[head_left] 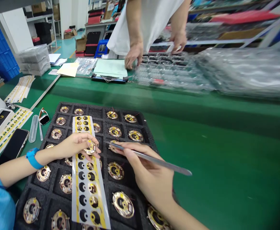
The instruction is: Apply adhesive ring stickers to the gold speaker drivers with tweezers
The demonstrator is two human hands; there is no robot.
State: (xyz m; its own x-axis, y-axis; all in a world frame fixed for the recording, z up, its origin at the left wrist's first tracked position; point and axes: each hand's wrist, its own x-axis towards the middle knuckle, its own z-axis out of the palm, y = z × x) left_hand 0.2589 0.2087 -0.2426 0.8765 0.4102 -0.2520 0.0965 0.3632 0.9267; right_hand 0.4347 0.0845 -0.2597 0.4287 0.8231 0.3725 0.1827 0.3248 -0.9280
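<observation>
My left hand [85, 145] pinches a round gold-coloured watch part [90, 147] above a strip of adhesive stickers [92, 179]. That strip, yellow and white with black cut shapes, lies across a black foam tray [106, 209]. Between the fingers of my right hand [149, 172] is a pair of metal tweezers [151, 158], its thin tip pointing left toward the held part but apart from it. Many of the tray's compartments hold similar round parts, such as one near my right hand [123, 204]. My right palm hides some compartments.
Across the green table [214, 137] a person in white handles a clear plastic tray [168, 70]. A clipboard [109, 68] lies near them. A phone [13, 145], a smartwatch [44, 119] and more sticker sheets [21, 88] are at left. Plastic trays [247, 72] pile up at right.
</observation>
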